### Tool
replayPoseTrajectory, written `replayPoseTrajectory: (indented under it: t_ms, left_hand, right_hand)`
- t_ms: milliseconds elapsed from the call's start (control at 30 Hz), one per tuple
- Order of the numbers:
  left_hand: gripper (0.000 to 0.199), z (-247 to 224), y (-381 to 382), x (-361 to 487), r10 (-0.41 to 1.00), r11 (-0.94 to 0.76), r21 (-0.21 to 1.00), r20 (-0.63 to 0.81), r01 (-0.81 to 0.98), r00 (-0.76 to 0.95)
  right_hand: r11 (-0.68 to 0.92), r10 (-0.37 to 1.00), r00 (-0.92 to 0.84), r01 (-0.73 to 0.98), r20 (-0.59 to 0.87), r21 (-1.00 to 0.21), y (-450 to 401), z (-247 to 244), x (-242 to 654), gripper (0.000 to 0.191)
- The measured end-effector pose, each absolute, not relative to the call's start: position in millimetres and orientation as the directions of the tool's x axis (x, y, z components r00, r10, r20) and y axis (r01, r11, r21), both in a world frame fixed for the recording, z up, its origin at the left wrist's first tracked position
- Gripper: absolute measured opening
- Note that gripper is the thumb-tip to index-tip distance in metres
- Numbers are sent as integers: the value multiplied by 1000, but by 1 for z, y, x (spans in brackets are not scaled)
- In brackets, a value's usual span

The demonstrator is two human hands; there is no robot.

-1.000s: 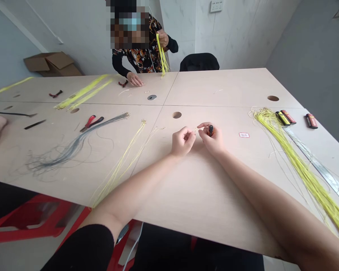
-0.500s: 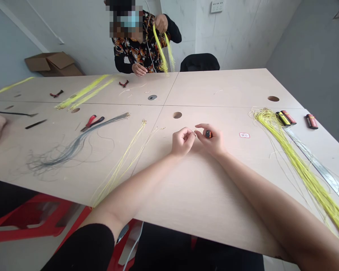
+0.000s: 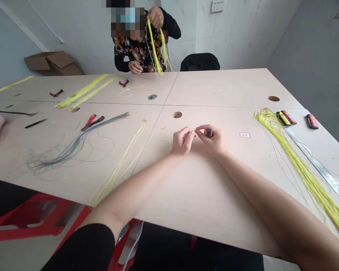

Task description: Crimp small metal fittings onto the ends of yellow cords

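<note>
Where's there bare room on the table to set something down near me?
Bare tabletop spans the far panel, beyond the round hole. Another patch lies below your right hand, left of the yellow cord bundle. Crowded: the left, around the grey cords and red-handled pliers.

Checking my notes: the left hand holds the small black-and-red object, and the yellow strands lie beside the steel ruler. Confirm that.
Wrong hand: the head view shows the small black-and-red object in the right hand, not the left hand. The yellow strands do lie beside the steel ruler.
</note>
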State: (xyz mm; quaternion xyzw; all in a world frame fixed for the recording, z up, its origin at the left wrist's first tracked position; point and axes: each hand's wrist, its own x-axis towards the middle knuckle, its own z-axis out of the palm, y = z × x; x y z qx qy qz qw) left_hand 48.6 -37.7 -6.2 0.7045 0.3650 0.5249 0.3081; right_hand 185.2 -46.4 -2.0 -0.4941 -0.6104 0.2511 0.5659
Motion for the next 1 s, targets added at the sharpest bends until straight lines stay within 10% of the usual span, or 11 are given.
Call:
replayPoseTrajectory:
  t_ms: [500, 1000]
  left_hand:
    - [24, 1, -42, 47, 703, -686, 497, 642, 532, 307]
    - [18, 0, -32, 37, 730, -625, 420, 613, 658, 302]
  right_hand:
    - [187, 885, 459, -204, 74, -961, -31, 17, 203, 22]
    - [505, 711, 661, -240, 241, -829, -83, 188, 306, 37]
